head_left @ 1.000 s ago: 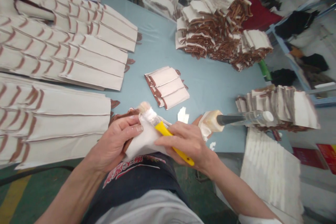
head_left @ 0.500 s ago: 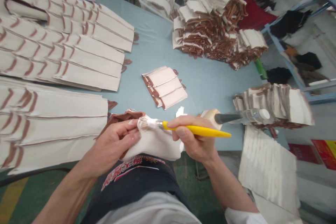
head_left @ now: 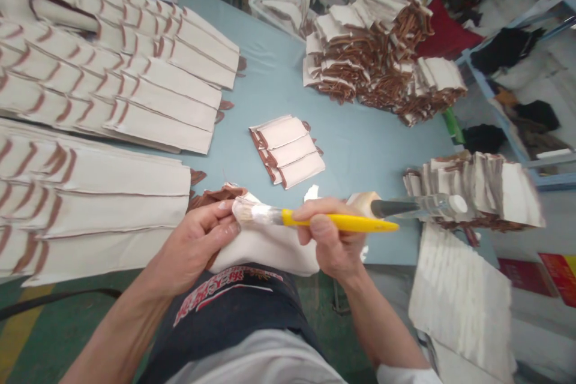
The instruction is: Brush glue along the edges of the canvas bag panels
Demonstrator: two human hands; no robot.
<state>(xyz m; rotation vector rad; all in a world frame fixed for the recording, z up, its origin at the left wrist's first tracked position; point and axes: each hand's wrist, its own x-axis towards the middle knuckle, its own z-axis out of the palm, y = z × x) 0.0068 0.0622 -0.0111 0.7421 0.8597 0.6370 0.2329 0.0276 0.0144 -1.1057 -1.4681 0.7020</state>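
Observation:
My left hand (head_left: 191,246) is closed on the brown-edged end of a cream fabric piece (head_left: 267,250), thumb on top and fingers curled at its edge. The cloth lies at the table's front edge, just above my apron. In my right hand (head_left: 335,243) is a paintbrush (head_left: 360,223) with a yellow handle, gripped like a pen. Its pale, wet-looking bristles point left and meet the cloth close to my left fingertips. Beyond my hands, a small stack of folded cream and brown fabric pieces (head_left: 290,153) rests on the table.
Long overlapping rows of cream fabric pieces (head_left: 130,186) cover the left of the blue-grey table (head_left: 270,87). Bundled fabric pieces (head_left: 346,42) are heaped at the back. Another bundle (head_left: 481,189) stands at right, beside a clear bottle-like object (head_left: 418,205). Shelving (head_left: 490,96) borders the right side.
The brush's bristles show more fully and have shifted slightly left over the cloth edge. My left hand keeps its hold. The whole view has shifted a little.

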